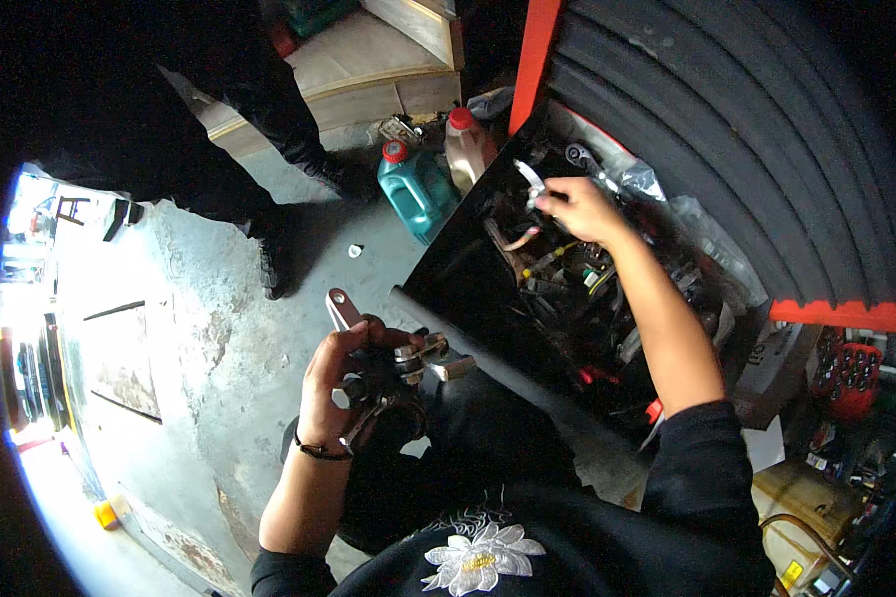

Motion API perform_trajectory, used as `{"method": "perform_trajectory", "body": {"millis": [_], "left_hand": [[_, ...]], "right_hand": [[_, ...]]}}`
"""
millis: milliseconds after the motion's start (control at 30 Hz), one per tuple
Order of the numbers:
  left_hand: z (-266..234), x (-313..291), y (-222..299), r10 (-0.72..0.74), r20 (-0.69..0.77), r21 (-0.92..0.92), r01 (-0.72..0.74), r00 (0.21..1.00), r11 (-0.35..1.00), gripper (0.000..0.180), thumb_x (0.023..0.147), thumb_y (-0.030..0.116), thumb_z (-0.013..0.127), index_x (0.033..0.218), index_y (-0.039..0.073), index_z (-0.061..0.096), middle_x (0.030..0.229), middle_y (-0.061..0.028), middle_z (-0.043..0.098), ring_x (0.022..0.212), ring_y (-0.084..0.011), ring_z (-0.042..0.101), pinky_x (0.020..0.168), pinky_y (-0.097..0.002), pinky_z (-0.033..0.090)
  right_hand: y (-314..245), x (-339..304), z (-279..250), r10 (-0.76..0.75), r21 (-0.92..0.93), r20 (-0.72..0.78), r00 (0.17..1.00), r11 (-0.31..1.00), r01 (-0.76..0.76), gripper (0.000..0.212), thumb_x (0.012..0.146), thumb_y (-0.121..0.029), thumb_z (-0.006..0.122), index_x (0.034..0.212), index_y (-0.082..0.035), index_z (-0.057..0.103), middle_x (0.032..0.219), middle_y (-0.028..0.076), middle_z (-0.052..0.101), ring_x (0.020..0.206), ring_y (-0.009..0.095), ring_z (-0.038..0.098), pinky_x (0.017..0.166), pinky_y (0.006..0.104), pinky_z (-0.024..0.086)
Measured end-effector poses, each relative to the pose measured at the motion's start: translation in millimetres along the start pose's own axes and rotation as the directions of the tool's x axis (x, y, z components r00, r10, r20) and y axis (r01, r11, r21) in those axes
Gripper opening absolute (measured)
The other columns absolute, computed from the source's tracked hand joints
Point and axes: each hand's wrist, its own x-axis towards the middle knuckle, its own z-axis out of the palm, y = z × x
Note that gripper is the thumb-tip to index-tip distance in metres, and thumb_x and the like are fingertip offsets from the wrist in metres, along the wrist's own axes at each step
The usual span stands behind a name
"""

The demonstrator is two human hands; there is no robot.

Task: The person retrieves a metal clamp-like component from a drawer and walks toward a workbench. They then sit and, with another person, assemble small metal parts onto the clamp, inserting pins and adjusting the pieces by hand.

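My left hand is closed around a cluster of metal parts. A flat metal bar with a round hole sticks up past the thumb. A hexagonal head and a short block also show; the fingers hide some of the cluster. To the right, my right hand pinches a slim shiny metal piece, whose exact kind I cannot make out. This hand is above the open black drawer. Inside lie jumbled tools and parts, among them a ratchet handle and transparent plastic bags.
A teal jug with a red cap and a pale red-capped jug stand beyond the drawer. Another person's dark-clothed legs are at the far left. A ribbed black panel with red edging rises at the right. A white cap lies on the floor.
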Motion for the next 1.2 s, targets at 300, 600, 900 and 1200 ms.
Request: {"method": "perform_trajectory", "body": {"millis": [300,600,900,1200], "left_hand": [[-1,4,-4,-0.024,-0.021,0.010,0.024,0.999,1.000,0.031,0.097,0.027,0.055,0.110,-0.001,0.062,0.110,-0.0191,0.072,0.101,-0.0267,0.065,0.088,-0.0370,0.051],[-5,24,-9,0.092,0.073,0.234,-0.106,0.993,0.966,0.030,0.098,0.026,0.059,0.110,0.001,0.068,0.108,-0.0045,0.068,0.108,-0.0192,0.059,0.097,-0.0324,0.044],[-16,7,-7,-0.058,-0.042,0.016,0.059,0.997,0.998,0.035,0.098,0.026,0.057,0.118,-0.001,0.065,0.110,-0.0156,0.072,0.104,-0.0265,0.064,0.096,-0.0378,0.048],[58,1,23,0.174,0.238,0.146,-0.212,0.956,0.966,0.026,0.101,0.026,0.051,0.104,0.001,0.054,0.102,-0.0183,0.068,0.097,-0.0302,0.065,0.091,-0.0415,0.050]], "right_hand": [[-54,-88,-68,-0.201,0.952,-0.153,0.967,0.234,0.199,0.044,0.108,-0.039,0.043,0.142,-0.011,0.049,0.150,0.020,0.048,0.133,0.044,0.052,0.112,0.0589,0.041],[-136,-60,-61,-0.459,0.956,-0.191,0.868,-0.288,0.058,0.048,0.106,-0.039,0.047,0.145,-0.011,0.050,0.155,0.029,0.037,0.133,0.049,0.049,0.107,0.0618,0.048],[-70,-82,-43,-0.418,0.963,-0.218,0.882,-0.240,0.124,0.051,0.108,-0.047,0.036,0.146,-0.017,0.050,0.157,0.022,0.040,0.141,0.047,0.042,0.118,0.0637,0.029],[-30,-123,-26,-0.284,0.894,-0.353,0.892,-0.384,0.232,0.056,0.108,-0.047,0.032,0.146,-0.010,0.050,0.158,0.021,0.039,0.150,0.047,0.024,0.122,0.0665,0.017]]}}
